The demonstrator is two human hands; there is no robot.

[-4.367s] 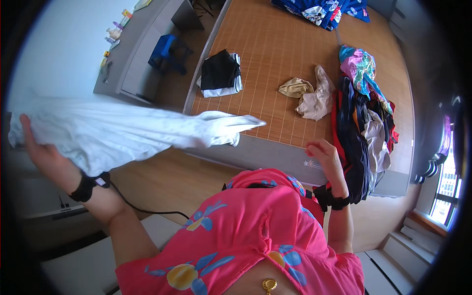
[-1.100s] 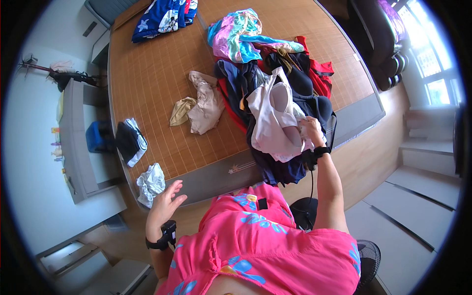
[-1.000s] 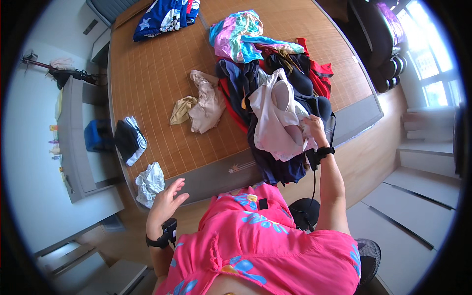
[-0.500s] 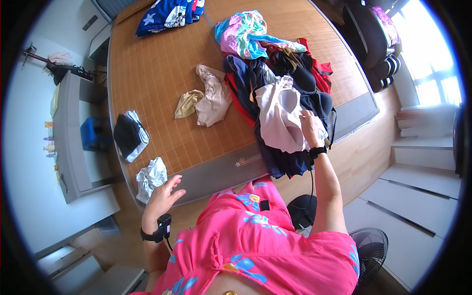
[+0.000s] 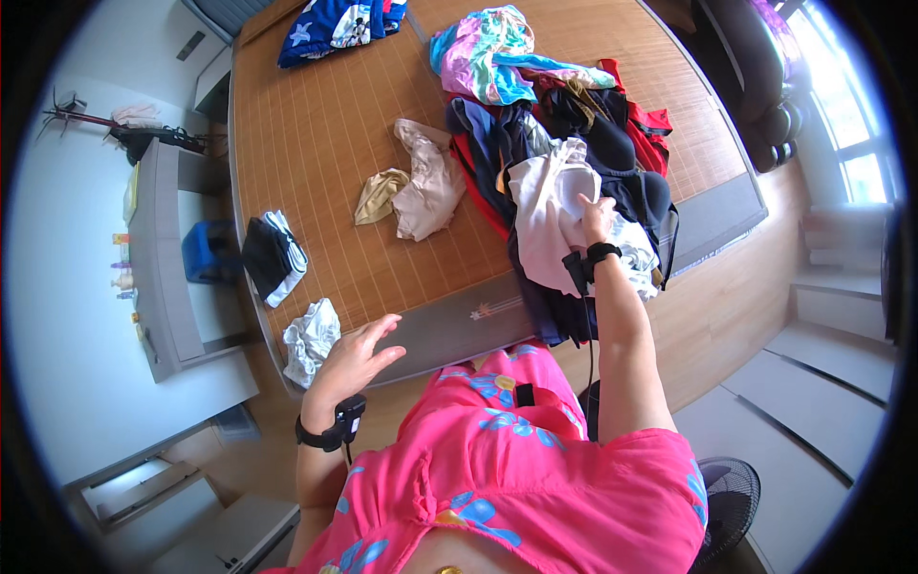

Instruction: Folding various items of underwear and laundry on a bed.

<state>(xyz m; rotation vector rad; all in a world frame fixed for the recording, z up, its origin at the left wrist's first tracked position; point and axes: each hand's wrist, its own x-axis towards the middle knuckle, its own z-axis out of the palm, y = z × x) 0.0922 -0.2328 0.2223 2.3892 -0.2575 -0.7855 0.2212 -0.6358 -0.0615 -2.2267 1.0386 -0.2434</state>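
My right hand (image 5: 598,220) pinches the edge of a pale pink bra top (image 5: 542,225) with moulded cups, lying on the near side of a clothes pile. A white garment (image 5: 626,251) spreads just beside that hand. Under and behind them are black bras (image 5: 643,196), dark blue clothes and red pieces (image 5: 650,129), with a tie-dyed garment (image 5: 488,53) at the far end. My left hand (image 5: 349,365) hovers with fingers apart near a crumpled white satin piece (image 5: 312,340) at the bed's near-left corner, holding nothing.
The clothes lie on a bed with a brown woven mat (image 5: 330,153). A beige garment (image 5: 428,187) and a yellowish one (image 5: 381,196) lie mid-bed, a folded black-and-white stack (image 5: 273,258) at left, a folded blue print (image 5: 335,33) far off. A black fan (image 5: 729,502) stands at lower right.
My right hand has shifted from the bra top's right side in toward its cup, and more of the white garment beside it shows. My left hand has moved slightly up and right, still open.
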